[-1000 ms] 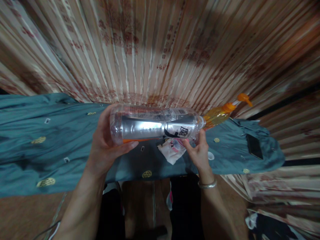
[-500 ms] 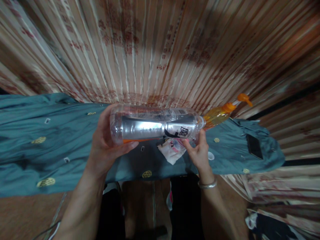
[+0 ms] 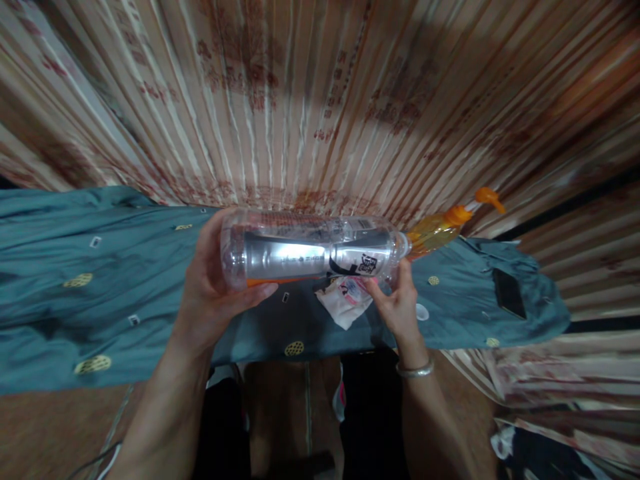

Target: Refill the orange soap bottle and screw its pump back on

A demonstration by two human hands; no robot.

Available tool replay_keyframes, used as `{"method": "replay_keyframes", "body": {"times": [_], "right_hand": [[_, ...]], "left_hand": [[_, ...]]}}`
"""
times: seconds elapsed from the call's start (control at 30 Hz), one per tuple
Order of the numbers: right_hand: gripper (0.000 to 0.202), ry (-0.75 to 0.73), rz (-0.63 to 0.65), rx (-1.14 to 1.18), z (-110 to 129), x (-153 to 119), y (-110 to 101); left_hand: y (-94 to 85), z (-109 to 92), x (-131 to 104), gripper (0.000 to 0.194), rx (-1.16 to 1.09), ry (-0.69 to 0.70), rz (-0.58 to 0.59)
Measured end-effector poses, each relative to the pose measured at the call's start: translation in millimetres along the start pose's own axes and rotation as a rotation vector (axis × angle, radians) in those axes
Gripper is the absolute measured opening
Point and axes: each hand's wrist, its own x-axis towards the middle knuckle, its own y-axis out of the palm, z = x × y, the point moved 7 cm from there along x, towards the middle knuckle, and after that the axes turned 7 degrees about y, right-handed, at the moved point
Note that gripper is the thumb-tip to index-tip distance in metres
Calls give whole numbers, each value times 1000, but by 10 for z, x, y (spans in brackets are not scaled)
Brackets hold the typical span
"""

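Stretching sideways above the teal cloth [image 3: 150, 287], one clear bottle [image 3: 310, 253], large, with a silver label [image 3: 285, 257] bearing black print. Left hand [image 3: 205, 287]: wrapped about the base end, thumb along the lower side. Right hand [image 3: 397, 303]: gripping near the neck, thumb at the lower edge, some fingers hidden; a silver bracelet [image 3: 416, 370] on the wrist. One pump bottle [image 3: 433, 233], yellow-orange, slanting up beyond the neck end, with an orange pump head [image 3: 487, 197] at its far tip; the two bottles appear to meet end to end, though whether the pump bottle is held or merely propped cannot be told. Contents: an orange strip shows along the underside of the clear bottle, apparently liquid, and the pump bottle holds colour too. State of progress: both bottles are in place and neither is set down; whether anything passes between them, and how much remains in each, cannot be read. Loose items on the cloth: one crumpled white packet [image 3: 345, 307] with pink marks, just beside the right hand; one white disc [image 3: 422, 311], perhaps a cap, on that hand's other side; one dark phone [image 3: 509, 293], well apart near the right end. Backdrop: one pleated curtain [image 3: 300, 100], patterned in red-brown.
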Motion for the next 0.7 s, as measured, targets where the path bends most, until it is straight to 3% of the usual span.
{"method": "replay_keyframes", "body": {"times": [0.7], "right_hand": [[71, -8, -8, 2, 4, 0, -1]], "left_hand": [[17, -8, 19, 94, -6, 50, 24]]}}
